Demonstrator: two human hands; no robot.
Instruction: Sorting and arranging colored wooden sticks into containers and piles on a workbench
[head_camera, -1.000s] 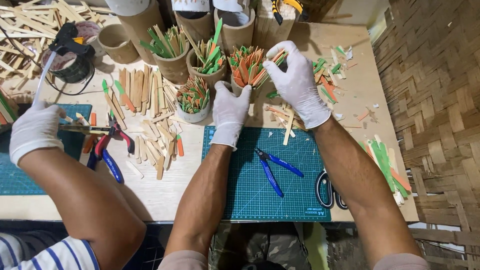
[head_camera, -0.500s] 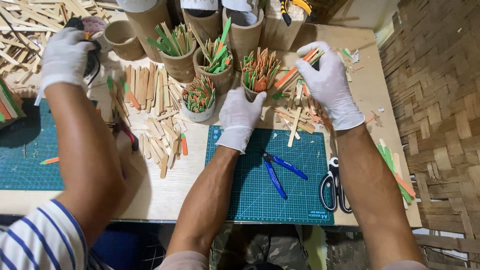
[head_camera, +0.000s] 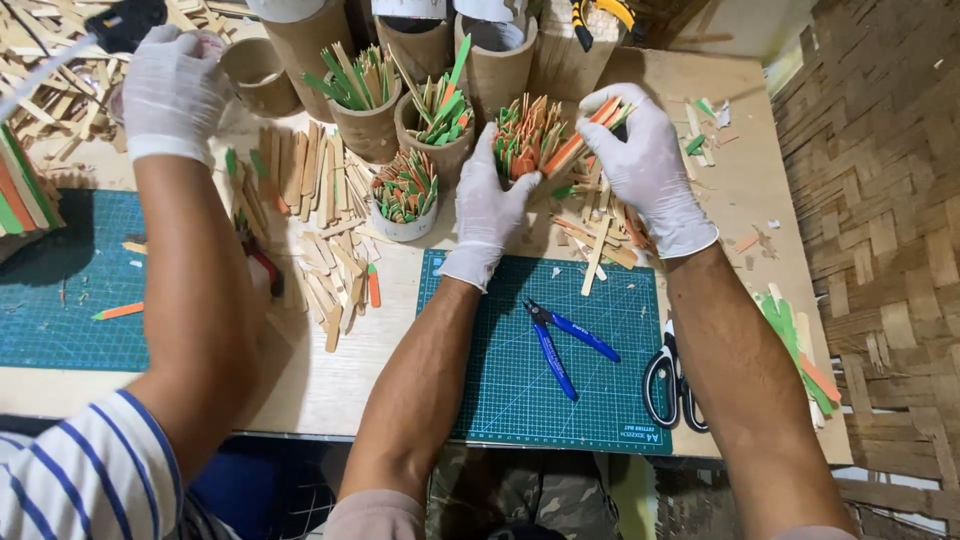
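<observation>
Both my hands wear white gloves. My left hand (head_camera: 490, 205) rests against the near side of a cardboard cup (head_camera: 525, 185) packed with orange and green sticks, its fingers pointing up along the cup. My right hand (head_camera: 648, 165) is just right of that cup and pinches a few orange and green sticks (head_camera: 588, 128) at the cup's top edge. Loose plain and coloured sticks (head_camera: 600, 235) lie under my right wrist.
A co-worker's gloved hand (head_camera: 170, 92) in a striped sleeve reaches to the back left near a black glue gun (head_camera: 125, 20). Blue cutters (head_camera: 565, 345) and scissors (head_camera: 670, 385) lie on or by the green cutting mat (head_camera: 500, 410). Cardboard tubes of sticks (head_camera: 365, 100) and a stick pile (head_camera: 320, 220) stand behind.
My right hand has moved left to the cup with a few sticks pinched in it. My left hand has shifted onto the cup. The co-worker's hand has risen to the back left.
</observation>
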